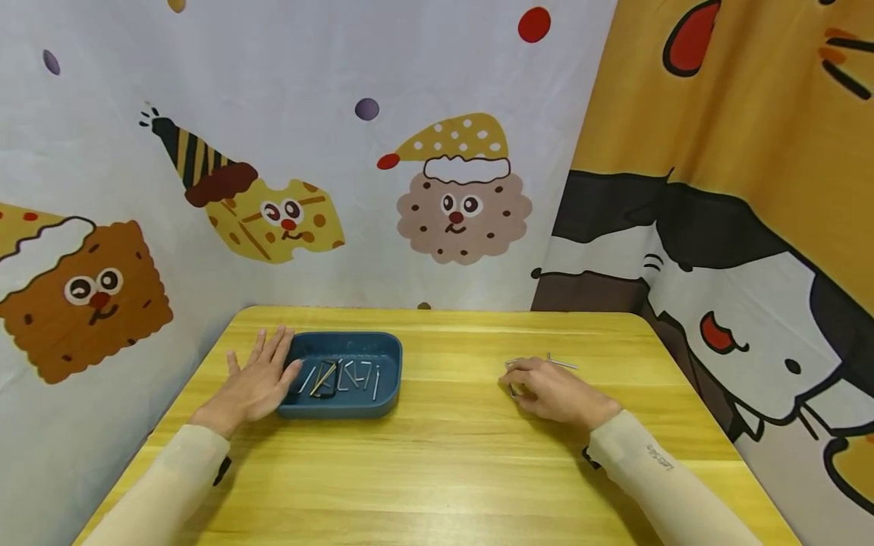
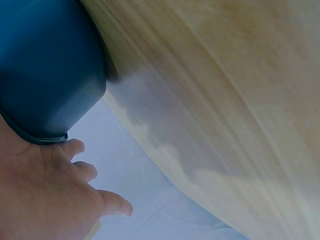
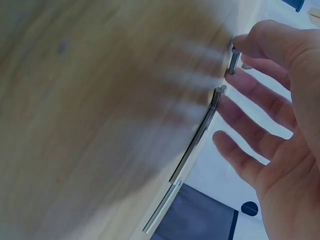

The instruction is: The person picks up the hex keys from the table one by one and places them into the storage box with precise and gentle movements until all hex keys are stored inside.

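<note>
My left hand (image 1: 256, 385) rests against the left side of a dark blue tray (image 1: 393, 379), its fingers spread along the rim. The left wrist view has the tray's outer wall (image 2: 55, 65) above the palm. Over the right part of the table, my right hand (image 1: 554, 390) has its thumb and fingers bent around a small metal hex key (image 3: 233, 61), pinching it near the tabletop. Beside those fingers lie more hex keys (image 3: 197, 137), one of them visible past the knuckles as a silver hex key (image 1: 563, 365). The hand partly covers this group.
Inside the tray lie several L-shaped hex keys (image 1: 375, 383), with a black and a gold-coloured piece among them. The yellow wooden table (image 1: 437, 470) meets a patterned curtain (image 1: 464, 284) at the back and sides.
</note>
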Tool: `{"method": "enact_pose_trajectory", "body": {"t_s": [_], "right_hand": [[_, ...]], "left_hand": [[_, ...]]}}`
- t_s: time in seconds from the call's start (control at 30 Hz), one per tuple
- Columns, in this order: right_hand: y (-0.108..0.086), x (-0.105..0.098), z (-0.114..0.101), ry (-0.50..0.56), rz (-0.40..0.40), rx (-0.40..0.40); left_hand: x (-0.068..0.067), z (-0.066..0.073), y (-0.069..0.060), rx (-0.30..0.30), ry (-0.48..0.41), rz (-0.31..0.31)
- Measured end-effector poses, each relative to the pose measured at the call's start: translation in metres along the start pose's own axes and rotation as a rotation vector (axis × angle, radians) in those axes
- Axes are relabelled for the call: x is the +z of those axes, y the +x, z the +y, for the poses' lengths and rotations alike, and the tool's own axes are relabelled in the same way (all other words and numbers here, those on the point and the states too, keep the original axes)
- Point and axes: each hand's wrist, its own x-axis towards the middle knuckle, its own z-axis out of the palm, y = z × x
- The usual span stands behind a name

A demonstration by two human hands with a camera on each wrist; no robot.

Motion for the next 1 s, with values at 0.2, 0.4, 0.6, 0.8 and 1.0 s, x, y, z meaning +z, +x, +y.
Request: {"method": "enact_pose_trajectory", "body": {"t_s": [0.2, 0.4, 0.6, 0.8, 1.0], "right_hand": [[0.005, 0.002, -0.003, -0.041, 0.008, 0.007], [0.008, 0.003, -0.008, -0.075, 0.039, -0.004], [0.015, 0.002, -0.015, -0.116, 0.087, -0.032], [0.022, -0.002, -0.025, -0.154, 0.125, -0.103], [0.032, -0.004, -0.034, -0.19, 0.188, -0.183]], "left_hand": [[0.001, -0.002, -0.001, 0.0, -0.003, 0.008], [0.001, -0.001, 0.0, 0.003, -0.001, 0.005], [0.0, 0.001, 0.0, 0.005, 0.001, 0.009], [0.001, 0.0, -0.001, 0.006, -0.002, 0.011], [0.001, 0.0, -0.001, 0.008, -0.003, 0.016]]}}
